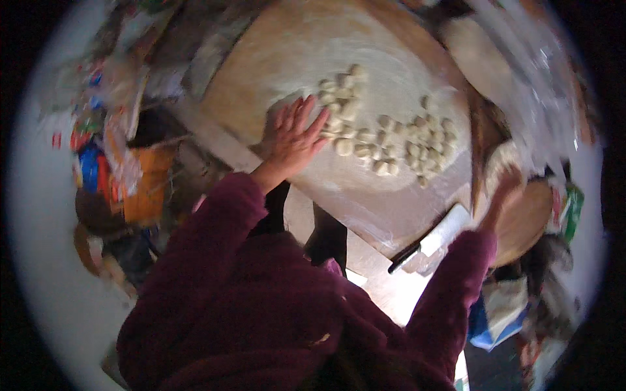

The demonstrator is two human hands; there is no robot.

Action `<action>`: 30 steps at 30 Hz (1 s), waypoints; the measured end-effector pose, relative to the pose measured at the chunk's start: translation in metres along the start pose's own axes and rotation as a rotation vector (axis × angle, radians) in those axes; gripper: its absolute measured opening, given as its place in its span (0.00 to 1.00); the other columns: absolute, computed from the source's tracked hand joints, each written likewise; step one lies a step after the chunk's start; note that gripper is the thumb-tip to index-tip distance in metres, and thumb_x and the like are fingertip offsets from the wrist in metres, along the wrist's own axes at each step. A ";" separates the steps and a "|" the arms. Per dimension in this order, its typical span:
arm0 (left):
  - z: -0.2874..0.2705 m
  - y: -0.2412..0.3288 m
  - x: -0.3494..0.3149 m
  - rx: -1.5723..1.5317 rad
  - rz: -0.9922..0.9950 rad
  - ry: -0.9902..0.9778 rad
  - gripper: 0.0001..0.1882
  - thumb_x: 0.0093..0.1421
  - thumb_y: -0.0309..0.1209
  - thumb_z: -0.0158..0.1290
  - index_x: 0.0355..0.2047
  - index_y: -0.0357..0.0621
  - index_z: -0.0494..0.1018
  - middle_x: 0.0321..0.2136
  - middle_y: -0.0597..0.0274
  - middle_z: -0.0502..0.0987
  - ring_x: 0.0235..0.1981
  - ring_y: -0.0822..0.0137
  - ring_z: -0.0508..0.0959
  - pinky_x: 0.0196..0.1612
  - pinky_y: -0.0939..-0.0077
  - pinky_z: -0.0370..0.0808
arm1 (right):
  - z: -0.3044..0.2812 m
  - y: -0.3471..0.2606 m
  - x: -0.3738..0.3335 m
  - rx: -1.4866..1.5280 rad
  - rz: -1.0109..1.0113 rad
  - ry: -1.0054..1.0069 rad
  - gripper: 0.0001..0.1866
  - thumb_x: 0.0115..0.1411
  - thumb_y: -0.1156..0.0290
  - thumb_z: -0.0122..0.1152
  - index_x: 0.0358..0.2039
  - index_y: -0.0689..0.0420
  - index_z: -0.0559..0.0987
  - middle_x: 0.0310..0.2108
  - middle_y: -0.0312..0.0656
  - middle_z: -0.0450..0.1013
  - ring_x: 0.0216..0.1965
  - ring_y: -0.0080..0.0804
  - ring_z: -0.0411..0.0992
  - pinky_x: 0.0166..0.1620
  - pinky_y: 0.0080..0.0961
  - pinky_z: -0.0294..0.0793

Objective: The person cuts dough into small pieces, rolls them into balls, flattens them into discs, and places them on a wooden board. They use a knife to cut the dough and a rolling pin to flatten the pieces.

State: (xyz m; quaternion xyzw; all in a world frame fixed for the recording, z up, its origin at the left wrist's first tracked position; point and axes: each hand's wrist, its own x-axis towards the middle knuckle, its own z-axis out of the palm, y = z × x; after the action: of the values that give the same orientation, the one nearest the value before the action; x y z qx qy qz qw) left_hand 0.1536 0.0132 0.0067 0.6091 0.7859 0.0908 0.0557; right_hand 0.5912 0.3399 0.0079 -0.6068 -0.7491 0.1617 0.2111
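Observation:
My left hand (pixel 297 137) is open with its fingers spread, palm down at the left edge of a group of small dough pieces (pixel 343 147). They lie on a large floured board (pixel 274 72), and more flattened pieces (pixel 427 146) are bunched further right. My right hand (pixel 507 189) reaches past the board's right edge to a pale, floury-looking rounded mass (pixel 503 156). Blur and shadow hide its fingers, so I cannot make out any grip. A cleaver (pixel 447 228) with a dark handle rests at the board's near right corner.
A round tan lid or board (pixel 528 221) sits beside my right wrist. Crumpled clear plastic (pixel 521 72) covers things at the far right. On the left stand an orange box (pixel 149 186) and colourful packages. A blue and white bag (pixel 501 313) lies at the lower right.

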 end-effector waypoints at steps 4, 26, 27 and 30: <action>0.021 0.023 0.041 -0.267 -0.104 0.017 0.44 0.51 0.47 0.60 0.65 0.49 0.58 0.64 0.48 0.55 0.65 0.46 0.56 0.65 0.50 0.53 | -0.016 -0.051 -0.026 0.708 0.439 -0.169 0.20 0.64 0.74 0.49 0.54 0.67 0.72 0.52 0.54 0.70 0.53 0.47 0.69 0.59 0.42 0.67; 0.037 0.036 0.119 -0.300 -0.112 0.124 0.40 0.53 0.59 0.53 0.63 0.57 0.63 0.65 0.49 0.57 0.67 0.46 0.50 0.66 0.39 0.42 | 0.150 -0.231 -0.031 -0.226 -0.773 -0.211 0.32 0.62 0.47 0.49 0.65 0.41 0.64 0.68 0.46 0.54 0.68 0.46 0.51 0.67 0.52 0.42; 0.038 0.041 0.129 -0.248 -0.077 0.176 0.38 0.53 0.58 0.54 0.61 0.53 0.66 0.63 0.50 0.61 0.66 0.47 0.53 0.66 0.40 0.44 | 0.142 -0.213 -0.026 -0.272 -0.762 -0.191 0.31 0.62 0.49 0.51 0.65 0.41 0.64 0.68 0.47 0.54 0.67 0.47 0.52 0.66 0.53 0.43; 0.039 0.062 0.125 -0.257 0.061 0.162 0.40 0.53 0.58 0.54 0.59 0.45 0.66 0.62 0.54 0.63 0.64 0.52 0.58 0.65 0.46 0.48 | 0.117 -0.174 -0.064 -0.342 -0.616 -0.226 0.32 0.61 0.53 0.53 0.66 0.41 0.63 0.68 0.49 0.52 0.67 0.49 0.51 0.66 0.56 0.43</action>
State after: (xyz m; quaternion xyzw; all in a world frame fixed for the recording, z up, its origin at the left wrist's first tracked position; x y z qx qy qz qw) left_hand 0.1889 0.1516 -0.0152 0.6112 0.7508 0.2413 0.0670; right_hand 0.3957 0.2422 -0.0133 -0.3574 -0.9315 0.0290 0.0611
